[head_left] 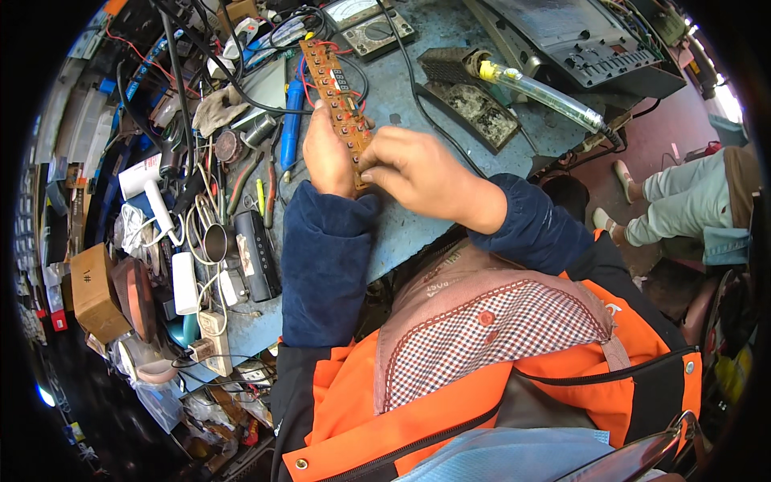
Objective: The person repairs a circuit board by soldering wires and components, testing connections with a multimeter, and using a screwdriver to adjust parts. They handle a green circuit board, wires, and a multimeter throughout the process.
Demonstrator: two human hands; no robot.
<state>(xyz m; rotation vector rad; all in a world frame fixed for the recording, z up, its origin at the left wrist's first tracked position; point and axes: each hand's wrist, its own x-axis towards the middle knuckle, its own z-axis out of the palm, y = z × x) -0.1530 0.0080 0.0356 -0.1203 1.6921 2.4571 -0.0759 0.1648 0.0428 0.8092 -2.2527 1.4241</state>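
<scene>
A long brown circuit board (336,90) with red wires lies on the blue-grey workbench (401,88), stretching away from me. My left hand (326,154) holds its near end from the left side. My right hand (418,173) comes in from the right, fingertips pinching the board's near edge. Both forearms wear dark blue sleeves over an orange vest.
A multimeter (371,24) sits at the far edge. A yellow-tipped soldering tool (546,92) rests on a dark stand (474,104) to the right. Pliers, cables, a white cup (185,283) and a cardboard box (96,291) crowd the left. Another person's legs (683,205) are at the right.
</scene>
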